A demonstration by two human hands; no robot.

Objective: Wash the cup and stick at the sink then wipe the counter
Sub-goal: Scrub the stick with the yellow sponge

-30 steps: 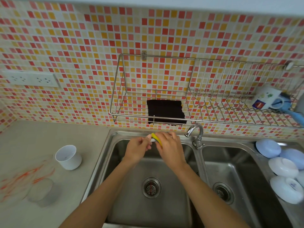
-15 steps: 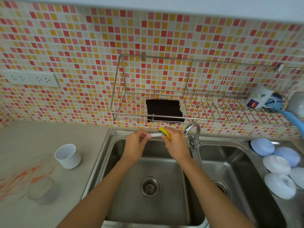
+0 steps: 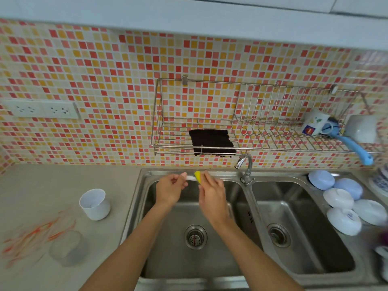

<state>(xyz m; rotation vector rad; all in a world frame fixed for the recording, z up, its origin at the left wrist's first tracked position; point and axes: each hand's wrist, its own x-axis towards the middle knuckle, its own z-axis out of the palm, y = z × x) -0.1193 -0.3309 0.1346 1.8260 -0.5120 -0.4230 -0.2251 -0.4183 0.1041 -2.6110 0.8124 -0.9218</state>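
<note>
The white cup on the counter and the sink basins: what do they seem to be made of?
The white cup looks like plastic, though glazed ceramic is possible: its wall is thin, plain and matte white, with no handle. The sink looks like stainless steel with a brushed finish: grey metal with soft, streaky reflections and a pressed rim around both basins.

Grey counter [image 3: 52, 185] w/ white cup [image 3: 95, 203], clear container [image 3: 67, 247], orange smears [image 3: 39, 234].
</note>
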